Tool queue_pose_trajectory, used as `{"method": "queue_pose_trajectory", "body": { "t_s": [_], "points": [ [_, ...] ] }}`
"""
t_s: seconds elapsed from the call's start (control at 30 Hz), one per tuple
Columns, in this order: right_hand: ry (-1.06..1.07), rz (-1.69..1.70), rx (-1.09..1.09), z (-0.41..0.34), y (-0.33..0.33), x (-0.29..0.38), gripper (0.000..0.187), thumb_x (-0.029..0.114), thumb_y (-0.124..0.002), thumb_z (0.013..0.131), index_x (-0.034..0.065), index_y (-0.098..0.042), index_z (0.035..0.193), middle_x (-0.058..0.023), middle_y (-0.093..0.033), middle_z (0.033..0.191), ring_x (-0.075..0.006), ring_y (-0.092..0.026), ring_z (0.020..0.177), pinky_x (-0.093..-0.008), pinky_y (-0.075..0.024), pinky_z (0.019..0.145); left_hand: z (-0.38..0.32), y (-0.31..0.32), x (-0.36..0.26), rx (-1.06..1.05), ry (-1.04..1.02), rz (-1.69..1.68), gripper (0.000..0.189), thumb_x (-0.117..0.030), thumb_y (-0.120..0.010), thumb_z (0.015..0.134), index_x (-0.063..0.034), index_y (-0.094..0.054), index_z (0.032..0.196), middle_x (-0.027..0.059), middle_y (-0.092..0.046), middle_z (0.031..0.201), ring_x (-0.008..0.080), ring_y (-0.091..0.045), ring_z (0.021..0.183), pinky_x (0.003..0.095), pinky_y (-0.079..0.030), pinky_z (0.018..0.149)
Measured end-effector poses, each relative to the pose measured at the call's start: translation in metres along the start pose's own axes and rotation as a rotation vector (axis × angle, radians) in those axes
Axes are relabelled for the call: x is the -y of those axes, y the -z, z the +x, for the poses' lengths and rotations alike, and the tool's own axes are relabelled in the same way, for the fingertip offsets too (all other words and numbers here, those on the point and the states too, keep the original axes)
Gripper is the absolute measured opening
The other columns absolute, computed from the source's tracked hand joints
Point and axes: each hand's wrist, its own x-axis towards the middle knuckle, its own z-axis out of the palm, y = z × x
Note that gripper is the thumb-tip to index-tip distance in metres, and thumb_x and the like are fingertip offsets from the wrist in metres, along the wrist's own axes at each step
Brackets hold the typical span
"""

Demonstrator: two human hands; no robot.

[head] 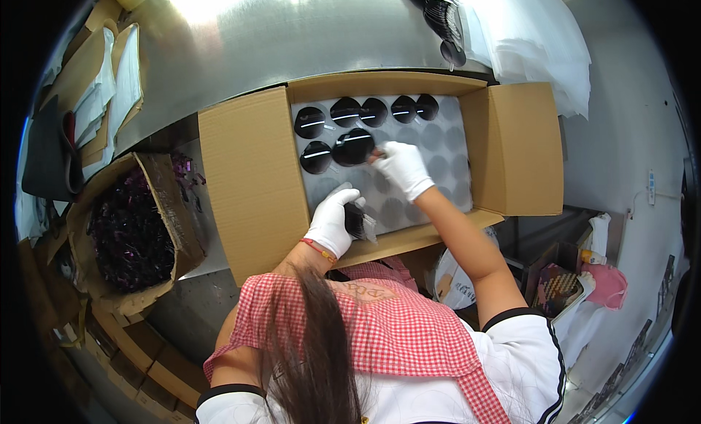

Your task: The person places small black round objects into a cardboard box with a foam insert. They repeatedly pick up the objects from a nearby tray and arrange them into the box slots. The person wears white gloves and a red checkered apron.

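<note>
My right hand (402, 166), in a white glove with bare fingertips, pinches a round dark lens (353, 147) by its edge above the cardboard box (249, 177). The same kind of glove covers my left hand (333, 221), which grips a stack of dark lenses (355, 220) with clear tabs over the box's near side. Inside the box, a pale sheet (350, 185) shows rows of grey round spots. Several dark lenses (310, 122) lie on it along the far row, and another lens (316, 157) sits at the left of the second row.
The box's right flap (526, 150) is folded outward. Behind it, a metal table (306, 35) carries a row of dark lenses (442, 18) and white sheets (534, 46). At left stands a carton of dark purple scraps (131, 232); brown folders with papers (101, 95) lie beyond.
</note>
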Motion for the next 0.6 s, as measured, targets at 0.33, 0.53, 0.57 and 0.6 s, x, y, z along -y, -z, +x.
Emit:
{"method": "queue_pose_trajectory", "body": {
  "t_s": [0.33,0.53,0.57,0.6],
  "points": [
    [-0.307,-0.146,-0.288,-0.034,0.057,-0.134,0.019,0.025,-0.075,0.079,0.0080,-0.073,0.088,-0.0175,-0.069,0.084,-0.0369,-0.067,0.080,-0.0420,-0.0541,0.072,0.020,-0.020,-0.008,0.125,-0.036,0.102,0.054,-0.005,-0.060,0.088,-0.0126,-0.039,0.136,0.0115,-0.064,0.094,0.0264,-0.063,0.080,0.0449,-0.054,0.069],
    [-0.227,-0.529,-0.387,-0.032,0.089,-0.158,0.015,0.024,-0.069,0.083,0.0096,-0.065,0.083,-0.0135,-0.068,0.082,-0.0345,-0.067,0.078,-0.0447,-0.0540,0.070,0.036,-0.042,-0.010,-0.082,-0.223,0.208,0.076,-0.001,-0.059,0.085,-0.0196,-0.027,0.150,0.0059,-0.060,0.086,0.0185,-0.061,0.074,0.0390,-0.052,0.067],
    [-0.229,-0.570,-0.403,-0.027,0.093,-0.160,0.014,0.024,-0.068,0.084,0.0101,-0.064,0.082,-0.0133,-0.067,0.082,-0.0342,-0.067,0.077,-0.0445,-0.0542,0.069,0.035,-0.045,-0.010,-0.087,-0.250,0.245,0.077,-0.002,-0.060,0.084,-0.0179,-0.027,0.151,0.0046,-0.059,0.085,0.0169,-0.059,0.073,0.0375,-0.051,0.068],
    [-0.241,-0.572,-0.416,-0.020,0.095,-0.162,0.014,0.023,-0.068,0.084,0.0105,-0.063,0.082,-0.0132,-0.067,0.082,-0.0340,-0.067,0.077,-0.0444,-0.0543,0.069,0.035,-0.048,-0.009,-0.092,-0.278,0.281,0.078,-0.002,-0.061,0.083,-0.0162,-0.027,0.151,0.0034,-0.058,0.084,0.0153,-0.057,0.073,0.0361,-0.049,0.069]
  ]
}}
